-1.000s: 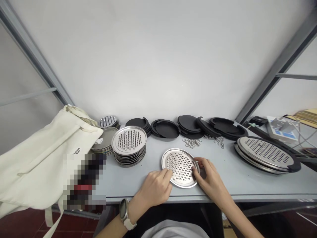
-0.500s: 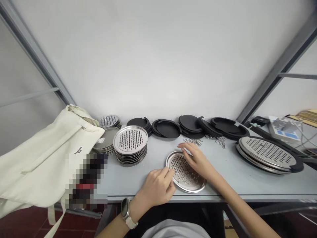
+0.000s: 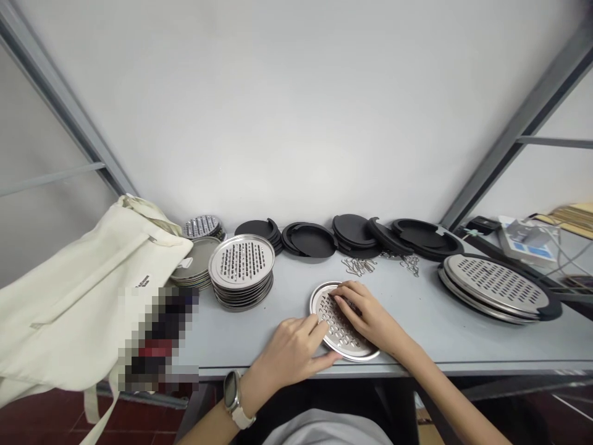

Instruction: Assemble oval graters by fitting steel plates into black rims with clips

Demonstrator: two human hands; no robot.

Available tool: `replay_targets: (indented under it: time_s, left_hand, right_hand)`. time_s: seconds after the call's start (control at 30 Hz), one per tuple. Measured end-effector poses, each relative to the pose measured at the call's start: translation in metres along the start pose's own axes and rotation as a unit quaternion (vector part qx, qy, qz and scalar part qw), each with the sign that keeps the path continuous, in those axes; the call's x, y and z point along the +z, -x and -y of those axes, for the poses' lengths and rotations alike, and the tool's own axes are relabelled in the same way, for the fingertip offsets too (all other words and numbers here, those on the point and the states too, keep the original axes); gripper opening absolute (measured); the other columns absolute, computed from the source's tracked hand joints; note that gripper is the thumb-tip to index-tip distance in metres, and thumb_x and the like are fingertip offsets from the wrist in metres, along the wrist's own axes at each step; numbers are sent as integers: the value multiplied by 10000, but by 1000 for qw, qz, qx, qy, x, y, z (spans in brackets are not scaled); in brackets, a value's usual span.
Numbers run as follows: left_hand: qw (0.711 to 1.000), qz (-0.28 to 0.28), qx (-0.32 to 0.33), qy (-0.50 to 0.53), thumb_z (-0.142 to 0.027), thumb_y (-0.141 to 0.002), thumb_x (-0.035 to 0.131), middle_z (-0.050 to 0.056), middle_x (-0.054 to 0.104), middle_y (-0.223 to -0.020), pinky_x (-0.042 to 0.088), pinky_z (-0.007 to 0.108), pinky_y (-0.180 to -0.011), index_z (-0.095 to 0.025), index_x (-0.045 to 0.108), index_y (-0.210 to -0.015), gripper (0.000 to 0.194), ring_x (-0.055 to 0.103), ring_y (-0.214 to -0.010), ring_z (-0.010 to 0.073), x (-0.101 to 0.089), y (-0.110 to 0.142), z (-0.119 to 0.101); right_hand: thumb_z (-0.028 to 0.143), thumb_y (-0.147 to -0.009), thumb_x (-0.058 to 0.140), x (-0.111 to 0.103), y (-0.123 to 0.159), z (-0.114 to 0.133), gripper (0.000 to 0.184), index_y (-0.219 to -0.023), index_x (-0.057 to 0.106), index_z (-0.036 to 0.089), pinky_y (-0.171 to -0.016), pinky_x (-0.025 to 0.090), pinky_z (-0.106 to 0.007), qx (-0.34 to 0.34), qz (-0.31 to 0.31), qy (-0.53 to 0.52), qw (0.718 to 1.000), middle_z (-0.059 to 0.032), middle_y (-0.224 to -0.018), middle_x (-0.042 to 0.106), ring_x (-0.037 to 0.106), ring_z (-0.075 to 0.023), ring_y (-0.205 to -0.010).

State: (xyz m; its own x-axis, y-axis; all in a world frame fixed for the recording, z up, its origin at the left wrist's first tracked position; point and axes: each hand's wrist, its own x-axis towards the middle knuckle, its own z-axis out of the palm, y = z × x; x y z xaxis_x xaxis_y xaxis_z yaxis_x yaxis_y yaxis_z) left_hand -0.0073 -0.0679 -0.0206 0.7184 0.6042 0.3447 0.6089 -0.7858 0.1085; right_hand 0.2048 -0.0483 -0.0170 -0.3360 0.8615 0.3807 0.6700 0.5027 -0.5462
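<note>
A round metal grater plate (image 3: 345,334) lies near the table's front edge, its raised rim facing up. My left hand (image 3: 296,347) is at its left side, fingertips over the rim and thumb along the near edge. My right hand (image 3: 368,312) reaches across the plate from the right, fingers extended over the perforated face, covering its upper right part. Whether anything small is under the right fingertips is hidden. Left of my hands stands a stack of similar metal grater plates (image 3: 241,262).
Black round holders (image 3: 312,240) line the wall. Metal hooks (image 3: 359,266) lie before them. Larger grater plates (image 3: 498,284) in a black holder sit right. A cream bag (image 3: 102,290) and flat metal discs (image 3: 197,259) are left. A white device (image 3: 528,241) stands far right.
My right hand has moved from the plate's far rim toward its perforated middle. My left thumb has stretched out from the fingers along the near rim. The plate stays in nearly the same spot.
</note>
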Motion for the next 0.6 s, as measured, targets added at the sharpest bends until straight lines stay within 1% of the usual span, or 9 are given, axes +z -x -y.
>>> replay_targets:
  time_s: [0.1, 0.17, 0.23, 0.3, 0.37, 0.5, 0.6]
  left_hand:
    - [1000, 7, -7, 5, -519, -890, 501, 19, 565, -828, 441, 281, -605, -192, 486, -897, 328, 594, -716, 178, -1, 0, 0]
    - [1000, 11, -9, 1, -527, -885, 502, 24, 563, -865, 453, 284, -597, -191, 489, -909, 337, 595, -712, 180, -2, 0, 1]
    - [1000, 11, -8, -6, -525, -883, 504, 40, 554, -930, 466, 284, -592, -187, 499, -926, 340, 598, -711, 176, -4, 0, 1]
    - [1000, 8, -7, -10, -513, -886, 505, 59, 541, -997, 480, 282, -596, -182, 509, -951, 337, 602, -714, 169, -6, 0, 1]
    - [1000, 5, -8, -6, -504, -886, 506, 72, 535, -1046, 490, 278, -587, -178, 512, -979, 339, 606, -696, 158, -7, -1, 1]
    - [1000, 5, -13, -3, -513, -878, 509, 125, 518, -1194, 495, 270, -542, -171, 508, -1026, 373, 620, -669, 149, -7, -1, 1]
    - [1000, 10, -19, -7, -534, -880, 496, 150, 501, -1274, 516, 279, -583, -172, 498, -1073, 410, 649, -739, 177, -4, 0, 2]
  right_hand:
    - [274, -985, 350, -1, 1, 1, 250, -1015, 593, 229, -861, 475, -418, 2, -5, 4, 1000, -89, -974, 582, 555, -237, -938]
    - [276, -984, 353, -2, 1, 2, 250, -1042, 592, 232, -879, 470, -424, 0, -3, 7, 1000, -90, -987, 578, 550, -240, -956]
    - [275, -984, 356, -2, 2, 3, 263, -1129, 573, 240, -915, 457, -433, -3, 2, 9, 1000, -91, -1024, 566, 539, -240, -996]
    - [276, -985, 361, -2, 3, 3, 312, -1251, 521, 250, -950, 444, -437, -5, 1, 8, 1000, -94, -1064, 544, 527, -237, -1033]
    - [288, -981, 371, -1, 4, 2, 352, -1312, 491, 259, -953, 449, -435, -4, -4, 7, 1000, -94, -1065, 525, 529, -233, -1033]
    - [318, -970, 394, 2, 5, -1, 324, -1242, 561, 260, -902, 485, -425, 3, -14, 7, 1000, -85, -987, 502, 548, -228, -959]
    - [319, -968, 398, 1, 6, 0, 307, -1217, 567, 260, -911, 479, -425, 6, -14, 0, 1000, -83, -994, 490, 541, -226, -965]
